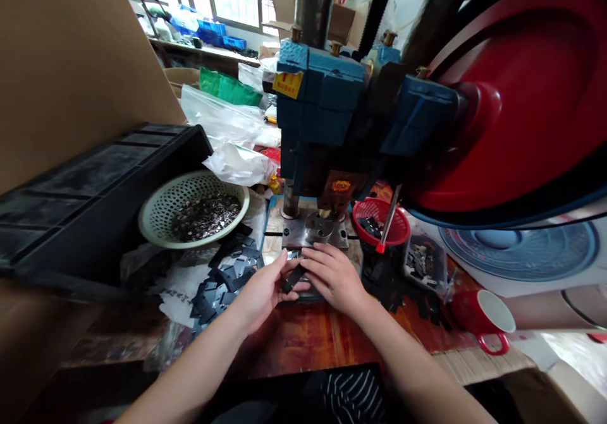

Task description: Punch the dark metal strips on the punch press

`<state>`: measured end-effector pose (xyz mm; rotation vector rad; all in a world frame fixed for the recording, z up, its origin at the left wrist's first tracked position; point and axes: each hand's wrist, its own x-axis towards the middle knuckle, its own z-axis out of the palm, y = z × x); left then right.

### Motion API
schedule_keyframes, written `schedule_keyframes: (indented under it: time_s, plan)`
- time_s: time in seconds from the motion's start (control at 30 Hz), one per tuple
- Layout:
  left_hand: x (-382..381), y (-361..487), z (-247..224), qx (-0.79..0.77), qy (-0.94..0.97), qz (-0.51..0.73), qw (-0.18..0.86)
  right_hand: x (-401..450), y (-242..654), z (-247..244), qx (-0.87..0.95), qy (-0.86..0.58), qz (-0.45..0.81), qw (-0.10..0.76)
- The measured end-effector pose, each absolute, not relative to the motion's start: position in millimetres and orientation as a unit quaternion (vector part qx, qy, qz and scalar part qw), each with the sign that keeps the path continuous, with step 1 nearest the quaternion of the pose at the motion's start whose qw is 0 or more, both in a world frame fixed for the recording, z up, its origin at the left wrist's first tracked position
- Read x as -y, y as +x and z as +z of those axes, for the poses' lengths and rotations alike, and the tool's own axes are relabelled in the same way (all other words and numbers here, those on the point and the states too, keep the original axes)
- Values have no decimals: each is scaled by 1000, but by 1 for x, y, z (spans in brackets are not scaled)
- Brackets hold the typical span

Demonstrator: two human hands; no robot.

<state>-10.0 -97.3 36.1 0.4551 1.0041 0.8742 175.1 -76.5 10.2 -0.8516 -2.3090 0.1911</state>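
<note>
Small flat dark strip [293, 278], pinched between left hand [263, 291] and right hand [332, 275] just before the press [322, 127]; long axis slanting from lower left up to right.

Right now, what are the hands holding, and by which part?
The left hand and right hand share one small flat dark piece: left fingers pinch its lower end, right fingers rest on its upper end, before the blue press.

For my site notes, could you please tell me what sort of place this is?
Most likely a small workshop for stamping or punching parts. A blue press with a big red flywheel fills the bench, a pale basket holds small metal pieces, and both hands hold a dark flat part at its die.
</note>
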Motion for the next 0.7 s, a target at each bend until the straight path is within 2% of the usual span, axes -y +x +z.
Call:
schedule_keyframes:
  time_s: [0.2, 0.3, 0.37, 0.47, 0.53, 0.7]
  plan:
    - [92, -6, 32, -450, 196, 355, 796, 79, 177, 9, 882, -336, 102, 314]
    - [90, -3, 24, -471, 233, 339, 780, 80, 178, 8, 872, -350, 109, 325]
    - [86, 0, 19, -495, 315, 379, 716, 77, 179, 9, 855, -376, 128, 334]
    - [73, 4, 16, -519, 501, 442, 533, 67, 180, 9, 807, -448, 160, 350]
    - [61, 9, 16, -523, 592, 440, 427, 55, 181, 7, 764, -494, 171, 377]
    - [22, 22, 16, -519, 669, 428, 316, 19, 180, 0, 694, -553, 155, 435]
